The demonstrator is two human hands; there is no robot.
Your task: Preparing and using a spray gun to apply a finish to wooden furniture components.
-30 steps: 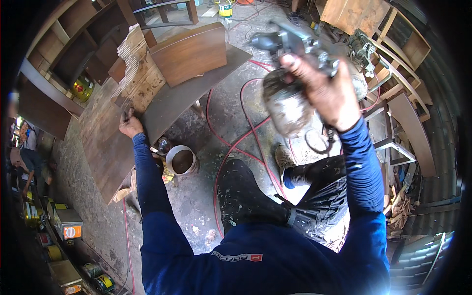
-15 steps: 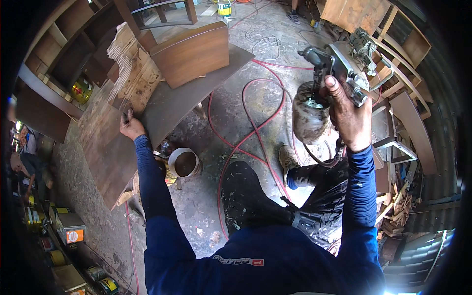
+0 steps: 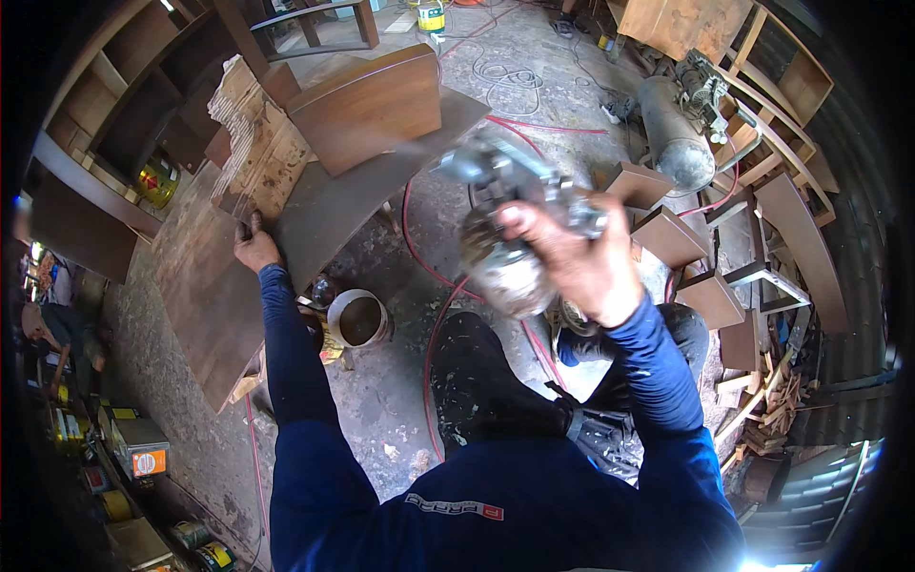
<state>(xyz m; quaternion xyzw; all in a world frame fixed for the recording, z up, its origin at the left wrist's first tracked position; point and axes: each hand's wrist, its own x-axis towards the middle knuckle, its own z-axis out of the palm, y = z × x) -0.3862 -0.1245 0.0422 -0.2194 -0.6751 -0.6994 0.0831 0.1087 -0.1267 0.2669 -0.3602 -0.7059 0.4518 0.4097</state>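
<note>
In my right hand (image 3: 581,257) is a spray gun (image 3: 519,186) with a stained cup (image 3: 505,272) under it, blurred by motion. The nozzle faces left, and a faint pale mist hangs between it and a brown curved wooden panel (image 3: 367,110). That panel stands tilted on a large dark board (image 3: 353,205). My left hand (image 3: 257,250) pinches the lower edge of a torn, stained piece of cardboard (image 3: 262,153), which stands up beside the panel's left end. Just right of my left forearm sits a bucket (image 3: 360,319) of brown liquid.
Red hose (image 3: 429,381) loops over the floor by my legs. Several brown wooden pieces (image 3: 672,236) and a grey cylindrical tank (image 3: 675,129) stand to the right. Paint cans (image 3: 138,443) line the lower left. A person (image 3: 62,324) is at the far left edge.
My right hand has swung the spray gun left and slightly down, nearer the panel, and mist now shows at the nozzle. My left hand stays at the cardboard.
</note>
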